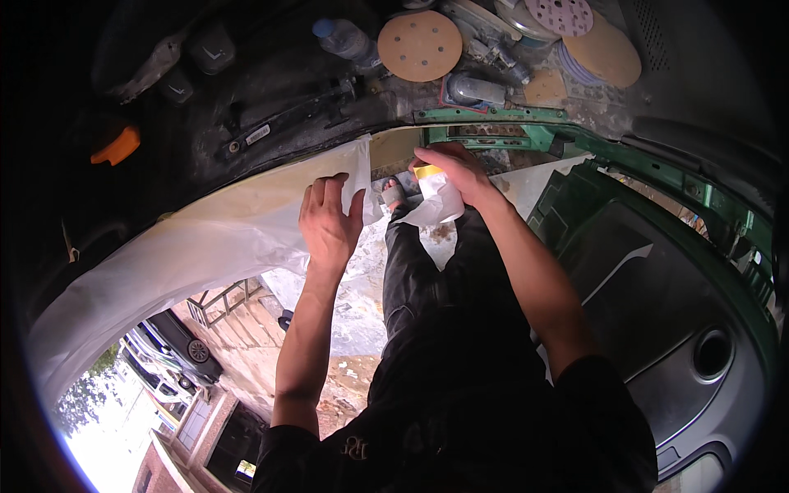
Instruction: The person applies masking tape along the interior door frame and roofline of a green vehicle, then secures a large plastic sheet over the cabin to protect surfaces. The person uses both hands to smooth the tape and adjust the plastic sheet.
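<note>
Masking paper [222, 234], cream, creased, pressed by left hand [329, 220], right hand [456, 171] pinching its edge

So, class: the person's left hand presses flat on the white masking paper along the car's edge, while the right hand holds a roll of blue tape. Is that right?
Not quite. The tape roll in the right hand is yellow, not blue, as the head view shows. The rest stands: the left hand presses flat on the white masking paper along the car's edge.
</note>
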Demonstrator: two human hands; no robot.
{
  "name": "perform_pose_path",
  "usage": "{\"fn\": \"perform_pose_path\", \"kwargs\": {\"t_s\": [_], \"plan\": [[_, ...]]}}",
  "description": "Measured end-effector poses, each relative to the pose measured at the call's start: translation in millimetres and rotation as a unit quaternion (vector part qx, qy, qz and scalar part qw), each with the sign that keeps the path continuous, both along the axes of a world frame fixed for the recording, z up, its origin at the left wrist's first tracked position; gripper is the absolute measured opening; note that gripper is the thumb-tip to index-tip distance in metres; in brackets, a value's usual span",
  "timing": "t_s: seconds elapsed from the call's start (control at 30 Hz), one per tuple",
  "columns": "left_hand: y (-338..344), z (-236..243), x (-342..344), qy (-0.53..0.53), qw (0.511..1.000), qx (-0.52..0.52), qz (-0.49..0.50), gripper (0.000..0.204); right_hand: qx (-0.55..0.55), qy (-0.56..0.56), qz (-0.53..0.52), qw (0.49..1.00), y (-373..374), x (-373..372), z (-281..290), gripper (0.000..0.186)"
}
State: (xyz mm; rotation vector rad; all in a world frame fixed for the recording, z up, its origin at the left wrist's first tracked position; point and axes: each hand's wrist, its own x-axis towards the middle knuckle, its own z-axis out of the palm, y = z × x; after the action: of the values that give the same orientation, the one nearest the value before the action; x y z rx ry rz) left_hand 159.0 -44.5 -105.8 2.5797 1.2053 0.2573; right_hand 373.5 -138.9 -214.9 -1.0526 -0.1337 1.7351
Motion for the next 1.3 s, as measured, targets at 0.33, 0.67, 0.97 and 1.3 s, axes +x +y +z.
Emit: {"fn": "perform_pose_path", "kwargs": {"t_s": [0.33,0.67,0.97,1.3], "plan": [[-9.1,-81.3,-6.5,0.080,0.993,0.021,0.080,0.054,-0.027,-0.093,-0.009,0.995,71.4,-58.5,-63.4,0.027],[-13.5,-87.1,-15.6,0.100,0.988,-0.100,0.065,0.022,-0.010,-0.068,-0.021,0.997,62.1,-84.2,-67.2,0.021],[74.4,-15.2,50.1,0.123,0.986,0.006,-0.113,0.021,0.025,-0.067,-0.084,0.994,62.4,-110.6,-84.7,0.020],[104.9,-42.1,74.1,0.210,0.953,-0.005,-0.220,0.008,0.034,-0.158,-0.108,0.981,55.7,-112.7,-78.9,0.016]]}}
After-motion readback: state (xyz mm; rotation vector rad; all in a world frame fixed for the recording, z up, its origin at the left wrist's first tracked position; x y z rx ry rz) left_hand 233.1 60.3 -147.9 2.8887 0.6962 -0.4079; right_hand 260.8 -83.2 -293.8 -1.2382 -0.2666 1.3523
